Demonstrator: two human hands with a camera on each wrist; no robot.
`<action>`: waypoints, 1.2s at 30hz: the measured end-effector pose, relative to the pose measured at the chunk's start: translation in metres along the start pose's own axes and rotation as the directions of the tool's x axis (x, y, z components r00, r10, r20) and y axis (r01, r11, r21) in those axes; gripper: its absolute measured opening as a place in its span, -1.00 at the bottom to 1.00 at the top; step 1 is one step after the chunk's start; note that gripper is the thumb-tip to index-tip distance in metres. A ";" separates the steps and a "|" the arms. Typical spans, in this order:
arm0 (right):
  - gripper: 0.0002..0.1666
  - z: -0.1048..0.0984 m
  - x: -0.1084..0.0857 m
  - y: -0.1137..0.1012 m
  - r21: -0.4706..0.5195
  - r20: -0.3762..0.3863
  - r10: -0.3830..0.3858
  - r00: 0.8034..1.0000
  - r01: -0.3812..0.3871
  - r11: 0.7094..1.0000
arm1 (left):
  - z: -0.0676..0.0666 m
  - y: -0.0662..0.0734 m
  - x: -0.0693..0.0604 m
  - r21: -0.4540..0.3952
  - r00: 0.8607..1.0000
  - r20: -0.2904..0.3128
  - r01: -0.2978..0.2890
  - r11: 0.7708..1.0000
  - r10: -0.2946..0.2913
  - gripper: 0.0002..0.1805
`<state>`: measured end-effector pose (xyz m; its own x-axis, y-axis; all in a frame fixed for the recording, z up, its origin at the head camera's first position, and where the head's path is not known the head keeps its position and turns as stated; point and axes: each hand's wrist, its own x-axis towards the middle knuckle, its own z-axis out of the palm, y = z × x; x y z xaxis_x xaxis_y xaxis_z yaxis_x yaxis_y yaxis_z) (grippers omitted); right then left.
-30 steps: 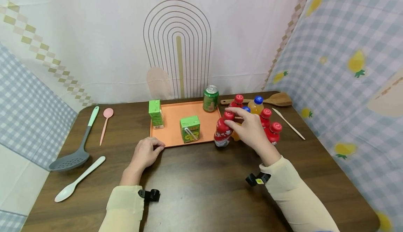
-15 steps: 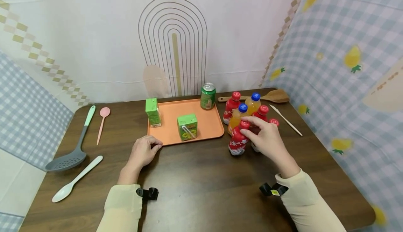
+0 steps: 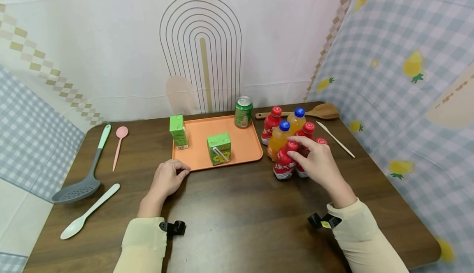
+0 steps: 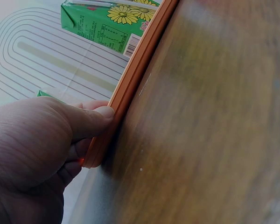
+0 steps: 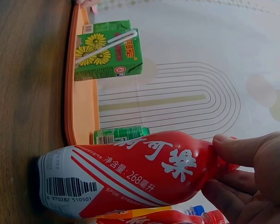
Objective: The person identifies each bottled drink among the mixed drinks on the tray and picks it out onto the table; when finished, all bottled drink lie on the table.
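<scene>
My right hand point(image 3: 319, 162) pinches a red cola bottle point(image 5: 130, 175) by its neck, just under the cap. The bottle stands upright, or nearly so, at the front of a cluster of red bottles and orange-drink bottles point(image 3: 277, 143) with blue caps. At the near left corner of the orange tray point(image 3: 194, 158), my left hand point(image 3: 168, 178) holds the rim between thumb and fingers. On the tray are a green drink carton point(image 3: 219, 149) with a straw, a second green carton point(image 3: 179, 132) at the left edge, and a green can point(image 3: 243, 112) at the back right.
A wooden spatula point(image 3: 324, 111) lies behind the bottles, with a thin pale knife point(image 3: 335, 138) to their right. Along the left side lie a grey slotted turner point(image 3: 79, 188), a pink spoon point(image 3: 120, 141) and a white spoon point(image 3: 89, 213). Curtains hang behind and at both sides.
My right hand has carried the red bottle from beside the tray's right front corner rightward to the cluster's front. My left hand has stayed on the tray corner; the head view has shifted slightly.
</scene>
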<state>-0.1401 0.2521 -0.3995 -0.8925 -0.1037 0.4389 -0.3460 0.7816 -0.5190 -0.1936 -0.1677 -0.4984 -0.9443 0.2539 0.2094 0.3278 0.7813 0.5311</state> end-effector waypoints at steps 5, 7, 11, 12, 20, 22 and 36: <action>-0.60 -0.002 -0.001 0.001 0.001 0.025 0.004 1.000 -0.004 1.000 | 0.000 0.000 0.000 -0.001 1.000 0.002 -0.003 1.000 0.003 -0.95; -0.60 -0.003 -0.002 0.002 0.002 0.029 0.002 1.000 -0.002 1.000 | 0.000 0.000 0.000 0.002 1.000 0.003 -0.003 1.000 0.003 -0.95; -0.59 -0.004 -0.003 0.003 -0.005 0.035 0.009 0.999 -0.009 1.000 | 0.000 0.001 0.001 0.005 1.000 0.004 0.001 1.000 -0.001 -0.95; -0.59 -0.005 -0.003 0.003 -0.007 0.036 0.013 0.999 -0.013 1.000 | 0.000 0.001 0.001 0.005 1.000 0.004 0.001 1.000 -0.002 -0.95; -0.56 -0.005 -0.006 0.002 -0.037 0.020 0.037 0.999 -0.036 0.999 | 0.000 0.001 0.000 0.003 1.000 0.002 0.000 1.000 0.000 -0.95; -0.56 -0.004 -0.006 0.002 -0.051 -0.002 0.030 1.000 -0.030 0.998 | 0.000 0.001 0.000 0.001 1.000 0.002 -0.001 1.000 0.001 -0.95; -0.57 -0.006 -0.004 0.002 -0.051 -0.041 -0.008 0.999 0.006 0.999 | 0.000 0.001 0.000 -0.004 1.000 0.002 -0.006 1.000 0.006 -0.95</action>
<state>-0.1354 0.2581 -0.3984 -0.8774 -0.0847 0.4723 -0.3357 0.8116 -0.4782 -0.1932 -0.1673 -0.4977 -0.9424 0.2594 0.2111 0.3334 0.7777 0.5330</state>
